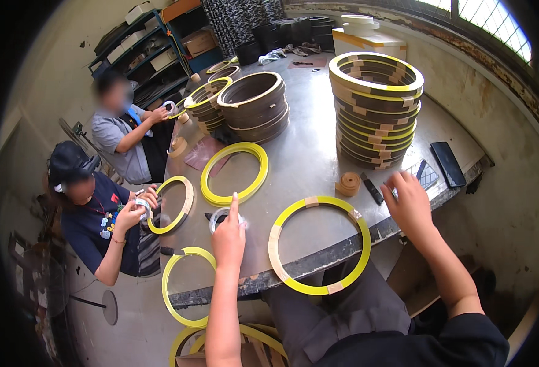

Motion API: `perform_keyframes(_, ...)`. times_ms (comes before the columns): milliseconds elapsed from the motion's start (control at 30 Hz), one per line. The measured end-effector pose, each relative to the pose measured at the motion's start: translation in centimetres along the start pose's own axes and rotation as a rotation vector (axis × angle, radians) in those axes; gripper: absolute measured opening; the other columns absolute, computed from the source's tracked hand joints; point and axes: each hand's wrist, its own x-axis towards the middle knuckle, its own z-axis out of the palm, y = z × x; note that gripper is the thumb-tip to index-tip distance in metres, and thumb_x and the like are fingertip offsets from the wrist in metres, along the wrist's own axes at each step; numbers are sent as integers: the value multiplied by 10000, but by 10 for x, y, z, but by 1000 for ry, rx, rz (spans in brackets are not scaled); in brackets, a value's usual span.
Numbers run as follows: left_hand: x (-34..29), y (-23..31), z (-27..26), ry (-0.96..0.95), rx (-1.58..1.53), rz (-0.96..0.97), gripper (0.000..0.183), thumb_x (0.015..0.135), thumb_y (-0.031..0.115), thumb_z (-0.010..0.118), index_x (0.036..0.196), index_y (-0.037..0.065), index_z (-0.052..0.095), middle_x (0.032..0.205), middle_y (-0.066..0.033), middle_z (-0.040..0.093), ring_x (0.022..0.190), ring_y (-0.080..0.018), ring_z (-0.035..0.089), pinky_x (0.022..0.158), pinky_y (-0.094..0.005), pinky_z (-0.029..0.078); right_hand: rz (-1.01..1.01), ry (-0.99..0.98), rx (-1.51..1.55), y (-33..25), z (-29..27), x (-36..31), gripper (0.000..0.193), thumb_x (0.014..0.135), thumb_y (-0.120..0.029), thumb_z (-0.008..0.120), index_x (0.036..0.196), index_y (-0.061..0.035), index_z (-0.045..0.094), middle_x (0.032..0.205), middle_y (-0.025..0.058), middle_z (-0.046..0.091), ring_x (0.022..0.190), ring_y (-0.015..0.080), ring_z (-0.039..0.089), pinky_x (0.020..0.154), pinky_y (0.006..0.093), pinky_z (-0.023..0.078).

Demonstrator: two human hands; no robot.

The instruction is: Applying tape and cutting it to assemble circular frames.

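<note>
A flat yellow ring with tan tape patches [276, 243] lies in front of me, its near part reaching past the table edge. My left hand [228, 238] is left of it, index finger stretched forward, the other fingers closed on a roll of clear tape [216, 219]; the hand hides part of this roll. To the ring's right, my right hand [409, 199] hovers near the table edge, its fingers loosely bent and apart, with nothing visible in them. Close to it are a black-handled cutter [372, 188] and a roll of tan tape [348, 183].
A tall stack of rings [376, 125] rises at the back right, beside a dark phone [448, 164]. More yellow rings [235, 174] and dark ring stacks [254, 107] stand left. Two co-workers handle rings and tape along the left side. Another ring [170, 300] overhangs the edge.
</note>
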Motion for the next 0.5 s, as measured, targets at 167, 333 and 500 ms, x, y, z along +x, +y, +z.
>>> perform_keyframes(167,-13,52,-34,471,234,264,574,906,271,720,1427,133,521,877,-108,656,834,-303,678,710,-453,544,302,-949,268,-16,-43,-76,619,1027,-568,444,846,-42,715,711,115,714,696,316,711,686,431,551)
perform_keyframes(333,-30,87,-4,-321,266,133,483,940,464,654,1190,59,570,933,-176,713,816,-408,699,729,-476,556,761,-969,959,-40,-10,-111,481,1034,-446,546,1045,24,648,698,73,718,544,131,620,541,281,492)
perform_keyframes(500,-22,55,7,-273,25,70,384,951,365,649,1117,30,562,835,-219,722,766,-421,702,688,-510,548,765,-806,1094,-57,1,-117,376,1012,-354,607,1036,21,601,663,60,695,479,93,567,478,251,448)
